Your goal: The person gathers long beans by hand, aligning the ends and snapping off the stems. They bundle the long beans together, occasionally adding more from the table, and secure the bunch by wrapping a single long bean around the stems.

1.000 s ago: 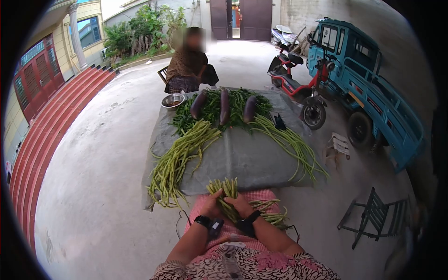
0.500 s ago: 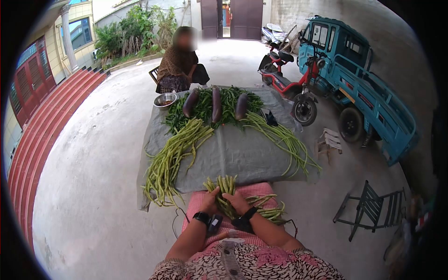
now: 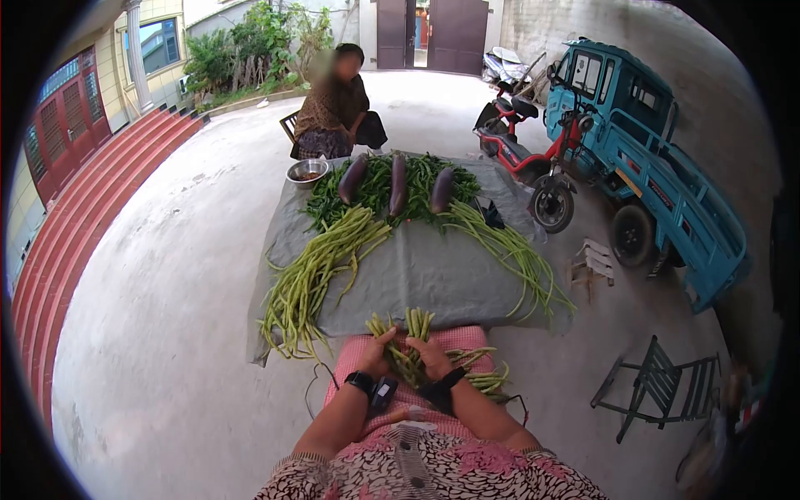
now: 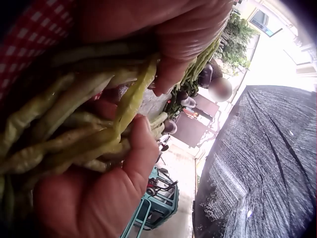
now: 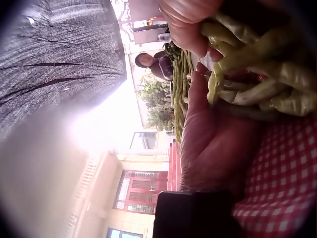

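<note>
Over the lap, my left hand and right hand each grip part of a bunch of green long beans, tips pointing up. Close up in the left wrist view, the left fingers curl over from above and the right thumb lies against a bent, yellowish bean. The right wrist view shows both thumbs nearly meeting beside several wrinkled bean pods. Palms and bunch hide the lower fingers. More loose long beans lie on the red checked cloth across the lap, by the right wrist.
On the grey-covered table ahead lie a large bean pile, a smaller one, leafy greens, three eggplants and a metal bowl. A person sits beyond. A folding chair stands at right.
The bean tips have parted into two clusters, with the right hand's beans standing more upright and apart from the left's. The seated person's head has turned. The head view shifted slightly.
</note>
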A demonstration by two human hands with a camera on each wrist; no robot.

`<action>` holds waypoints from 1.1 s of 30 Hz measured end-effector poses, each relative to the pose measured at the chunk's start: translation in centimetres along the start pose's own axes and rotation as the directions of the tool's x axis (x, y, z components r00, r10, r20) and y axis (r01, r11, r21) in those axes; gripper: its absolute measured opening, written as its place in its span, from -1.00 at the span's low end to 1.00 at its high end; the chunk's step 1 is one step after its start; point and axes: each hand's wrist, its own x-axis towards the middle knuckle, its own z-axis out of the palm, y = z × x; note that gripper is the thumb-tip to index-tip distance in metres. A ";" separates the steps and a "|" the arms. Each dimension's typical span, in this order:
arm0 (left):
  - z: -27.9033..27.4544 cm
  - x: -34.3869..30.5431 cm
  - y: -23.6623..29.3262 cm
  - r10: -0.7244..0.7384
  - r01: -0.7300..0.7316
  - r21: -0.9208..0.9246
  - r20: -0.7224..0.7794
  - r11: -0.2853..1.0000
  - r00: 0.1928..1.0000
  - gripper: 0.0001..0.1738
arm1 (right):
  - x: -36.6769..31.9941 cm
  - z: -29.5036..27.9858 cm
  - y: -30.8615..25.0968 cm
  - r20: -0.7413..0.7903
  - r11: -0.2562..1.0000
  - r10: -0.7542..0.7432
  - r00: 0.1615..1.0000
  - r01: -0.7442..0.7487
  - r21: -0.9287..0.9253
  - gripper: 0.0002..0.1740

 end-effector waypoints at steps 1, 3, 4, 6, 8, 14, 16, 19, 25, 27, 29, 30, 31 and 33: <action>0.4 -0.6 0.0 -0.016 0.016 0.011 -0.041 1.000 0.999 -0.72 | 0.2 -0.6 0.1 0.012 1.000 0.012 1.000 -0.012 0.010 -0.72; -1.2 0.9 -0.5 -0.009 0.009 -0.020 -0.006 1.000 1.000 -0.72 | 0.4 -0.6 0.5 0.030 0.999 -0.018 0.999 0.017 0.045 -0.72; -1.9 1.6 -0.7 -0.001 0.002 -0.033 0.012 0.999 1.000 -0.72 | 0.1 0.0 0.2 0.040 0.999 -0.022 0.999 0.021 0.034 -0.71; -2.6 2.3 -1.2 0.079 -0.079 -0.004 0.041 0.997 0.996 -0.73 | -0.4 0.8 -0.3 0.062 0.999 -0.030 0.998 0.029 0.014 -0.70; -2.7 2.3 -1.4 0.091 -0.090 -0.008 0.048 0.996 0.995 -0.73 | -0.1 0.6 0.0 0.061 0.997 -0.020 0.998 0.025 -0.077 -0.65; -1.0 0.9 -0.9 0.047 -0.050 0.066 0.034 0.997 0.998 -0.70 | 1.1 0.0 0.8 0.075 0.977 -0.022 0.997 0.037 -0.208 -0.56; -0.6 0.5 -0.7 0.042 -0.040 0.136 -0.012 0.990 0.999 -0.68 | 1.0 -0.3 1.2 0.082 0.977 -0.041 0.996 0.057 -0.207 -0.56; -0.4 0.6 -0.8 0.040 -0.039 0.076 -0.020 0.996 0.999 -0.68 | 0.7 -0.1 1.0 0.075 0.979 -0.103 0.992 0.114 -0.171 -0.59; -1.3 1.1 -0.2 0.132 -0.133 -0.307 -0.023 0.942 0.991 -0.52 | 0.7 -0.1 -1.5 -0.077 0.995 0.071 0.995 -0.065 0.073 -0.75; -1.6 0.5 0.1 0.151 -0.124 -0.246 0.091 0.961 0.984 -0.46 | 0.6 0.0 -1.5 -0.150 0.985 0.060 0.987 -0.035 0.169 -0.75; -1.4 0.6 0.2 0.160 -0.137 -0.188 0.112 0.973 0.981 -0.41 | 0.4 0.1 -2.6 -0.185 0.991 0.023 0.983 0.002 0.133 -0.75; -1.2 0.8 0.1 0.158 -0.146 -0.156 0.068 0.977 0.985 -0.39 | 0.5 -0.1 -2.6 -0.206 0.992 0.016 0.978 0.011 0.125 -0.75; -1.0 0.9 0.1 0.160 -0.155 -0.122 0.025 0.980 0.987 -0.37 | 0.7 -0.2 -2.6 -0.226 0.993 0.006 0.974 0.021 0.115 -0.75; -0.4 0.7 0.2 0.140 -0.141 -0.115 -0.017 0.983 0.990 -0.45 | 0.9 -0.5 -2.5 -0.233 0.995 0.017 0.972 0.006 0.097 -0.75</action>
